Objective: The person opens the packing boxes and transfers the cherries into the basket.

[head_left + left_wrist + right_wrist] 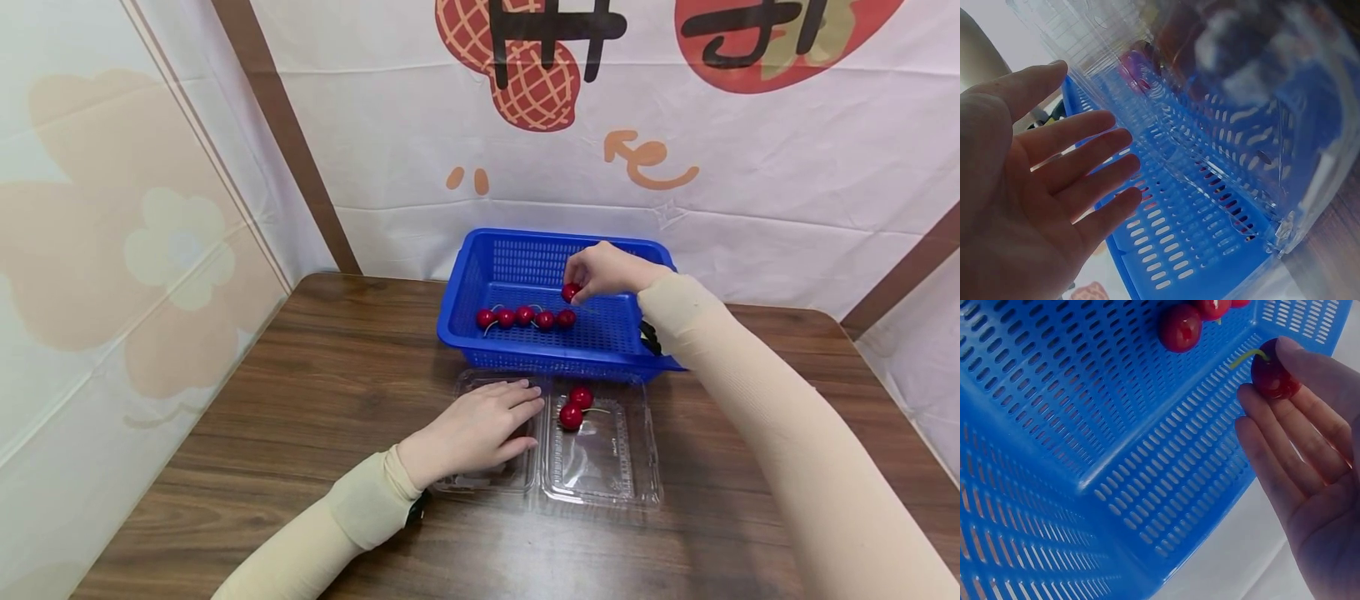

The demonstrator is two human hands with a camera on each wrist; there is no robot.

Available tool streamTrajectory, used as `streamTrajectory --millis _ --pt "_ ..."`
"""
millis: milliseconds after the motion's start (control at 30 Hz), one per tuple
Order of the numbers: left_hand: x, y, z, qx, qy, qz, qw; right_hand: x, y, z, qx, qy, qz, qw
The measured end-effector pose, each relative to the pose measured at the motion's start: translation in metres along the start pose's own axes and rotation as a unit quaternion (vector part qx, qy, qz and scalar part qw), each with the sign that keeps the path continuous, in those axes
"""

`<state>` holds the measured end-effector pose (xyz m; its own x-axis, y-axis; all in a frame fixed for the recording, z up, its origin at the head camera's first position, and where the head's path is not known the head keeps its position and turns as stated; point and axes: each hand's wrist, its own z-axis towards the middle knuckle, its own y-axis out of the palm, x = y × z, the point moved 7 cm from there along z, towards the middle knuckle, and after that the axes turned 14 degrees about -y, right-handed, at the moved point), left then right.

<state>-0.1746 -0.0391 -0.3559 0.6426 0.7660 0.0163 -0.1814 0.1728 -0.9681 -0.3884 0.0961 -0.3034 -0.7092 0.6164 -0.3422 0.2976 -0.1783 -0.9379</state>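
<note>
Between thumb and fingers, my right hand [609,270] pinches a red cherry [1274,370] with a green stem, over the right part of a blue plastic basket [450,312]. Several more cherries [525,316] lie in a row on the basket's floor. My left hand [480,429] rests with straight fingers on the left half of a clear plastic clamshell box [600,487]. Two cherries [572,416] sit in the box's right half, one with a pale stem. In the left wrist view the clear plastic stands beyond the left hand's spread fingers [1094,165].
The box stands on a brown wooden table [300,417], right in front of the basket. Behind the table hangs a white printed curtain [390,125]. A dark wrist strap [649,337] shows by the right sleeve.
</note>
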Motion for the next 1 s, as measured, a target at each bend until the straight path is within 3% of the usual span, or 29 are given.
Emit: streamTrajectory --millis 1000 --pt "-0.001 0.001 0.002 -0.008 -0.003 0.000 1.0000 0.041 0.029 -0.001 -0.057 0.067 0.004 0.996"
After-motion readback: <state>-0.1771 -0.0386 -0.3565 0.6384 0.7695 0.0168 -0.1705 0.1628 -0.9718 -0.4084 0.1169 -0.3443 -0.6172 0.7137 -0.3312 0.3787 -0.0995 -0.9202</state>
